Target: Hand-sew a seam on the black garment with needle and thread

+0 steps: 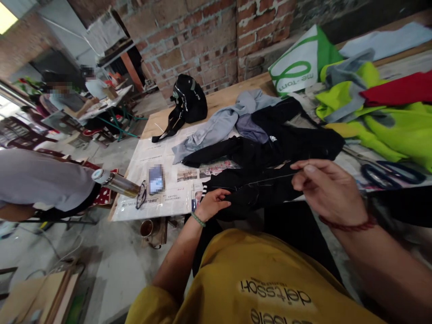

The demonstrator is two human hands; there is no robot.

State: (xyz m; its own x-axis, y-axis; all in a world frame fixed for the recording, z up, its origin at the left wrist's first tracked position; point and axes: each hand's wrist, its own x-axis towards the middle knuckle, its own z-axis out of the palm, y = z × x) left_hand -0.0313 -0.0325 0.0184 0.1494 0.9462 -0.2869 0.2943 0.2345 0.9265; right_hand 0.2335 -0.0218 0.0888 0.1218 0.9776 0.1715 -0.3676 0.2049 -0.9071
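Black cloth (259, 182), apparently part of a garment, lies along the near edge of the table, partly over my lap. My left hand (213, 204) grips its left end, with fingers and thumb curled at the fabric beside a striped edge. A thin pale line, thread or stitching, runs along the cloth toward my right hand (332, 191). That hand is raised above the cloth's right end in a pinch, thumb against forefinger. Whatever sits in the pinch is too small to make out. Behind the cloth lies a black jacket (297, 139) with a grey garment (219, 121).
Large scissors (388, 173) lie at right, near yellow-green clothes (391, 130) and a green-white bag (303, 63). Newspaper under plastic covers the table (175, 204). On its left are a phone (156, 179), glasses (141, 195), a bottle (116, 183) and a black bag (191, 99). People sit at left.
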